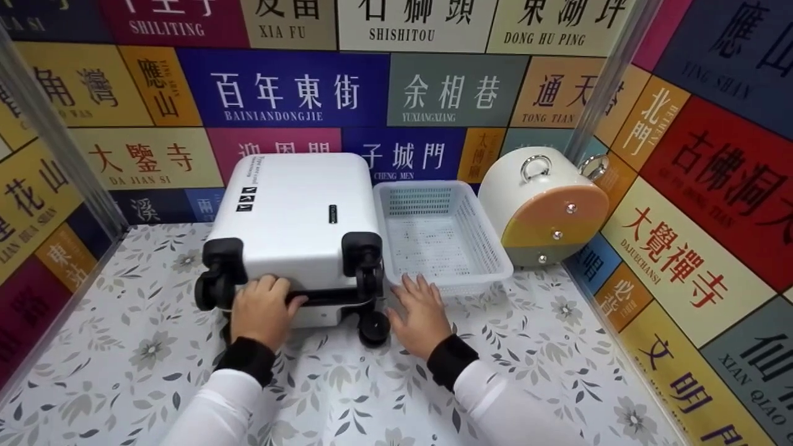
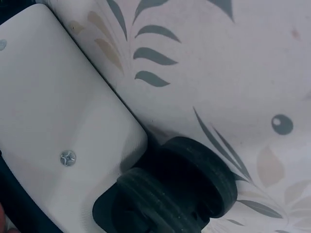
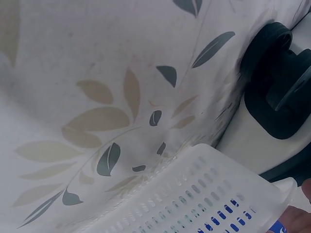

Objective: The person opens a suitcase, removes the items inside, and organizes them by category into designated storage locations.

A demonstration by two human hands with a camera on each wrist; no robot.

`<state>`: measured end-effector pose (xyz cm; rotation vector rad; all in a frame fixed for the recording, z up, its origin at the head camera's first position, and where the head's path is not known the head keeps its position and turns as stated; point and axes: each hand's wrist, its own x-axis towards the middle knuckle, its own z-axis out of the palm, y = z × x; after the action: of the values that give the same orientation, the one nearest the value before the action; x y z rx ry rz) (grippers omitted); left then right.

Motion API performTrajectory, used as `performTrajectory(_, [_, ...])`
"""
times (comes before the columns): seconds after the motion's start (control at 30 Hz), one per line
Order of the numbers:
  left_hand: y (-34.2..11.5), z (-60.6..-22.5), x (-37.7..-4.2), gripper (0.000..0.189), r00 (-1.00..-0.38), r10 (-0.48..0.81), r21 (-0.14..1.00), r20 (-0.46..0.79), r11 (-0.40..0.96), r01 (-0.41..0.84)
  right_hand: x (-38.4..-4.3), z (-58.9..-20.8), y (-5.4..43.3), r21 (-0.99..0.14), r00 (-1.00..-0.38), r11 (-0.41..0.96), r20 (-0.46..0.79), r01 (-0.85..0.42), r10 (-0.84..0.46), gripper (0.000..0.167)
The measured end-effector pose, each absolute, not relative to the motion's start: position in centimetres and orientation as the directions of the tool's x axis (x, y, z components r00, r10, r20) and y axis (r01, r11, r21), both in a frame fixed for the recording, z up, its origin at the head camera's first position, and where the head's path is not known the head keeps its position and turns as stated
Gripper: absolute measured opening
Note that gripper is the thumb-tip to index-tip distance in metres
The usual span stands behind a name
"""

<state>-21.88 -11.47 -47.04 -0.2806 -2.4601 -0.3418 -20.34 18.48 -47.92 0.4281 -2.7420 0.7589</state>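
Suitcase, white, lying flat on the flowered tablecloth, wheel end toward the person. Left hand grips that end beside the black band, fingers bent, thumb across; fingertips partly hidden, so firmness of hold cannot be told. Right hand open, fingers spread at the near left corner of the plastic basket; cannot tell whether they touch the rim.

Risks, as I judge them. Hold is one-sided: a lift from here could twist the case, its far end dragging. Lower right wheel juts out near the right hand; a swing that way could knock the knuckles. Basket sits close along the case's right side, so a sideways shift could shove it into the round striped bag just beyond. Shell looks smooth; fingers might slip. Wheels, if they meet the cloth, could roll or ruck it.
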Motion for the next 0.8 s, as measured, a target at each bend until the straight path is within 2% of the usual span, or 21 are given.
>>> performTrajectory(0.2, [-11.3,-47.2,-22.0,0.038,-0.774,0.103,0.171,0.625,0.949,0.265,-19.9,-47.7,17.9,-0.411,-0.915,0.833,0.314,-0.370,-0.252,0.051])
performTrajectory(0.47, [-11.2,-47.7,-22.4,0.035,-0.691,0.140,0.115,0.709,0.944,0.308,-19.3,-48.0,16.3,-0.295,-0.894,0.854,0.272,-0.429,-0.356,0.054])
performTrajectory(0.63, [-10.9,-47.9,-22.6,0.025,-0.643,0.222,0.033,0.733,0.933,0.359,-19.1,-48.3,15.3,-0.225,-0.876,0.860,0.279,-0.458,-0.394,0.057])
performTrajectory(0.8, [-10.6,-48.4,-22.6,0.008,-0.591,0.316,-0.082,0.743,0.918,0.389,-19.0,-48.6,15.0,-0.155,-0.885,0.890,0.270,-0.430,-0.380,0.060])
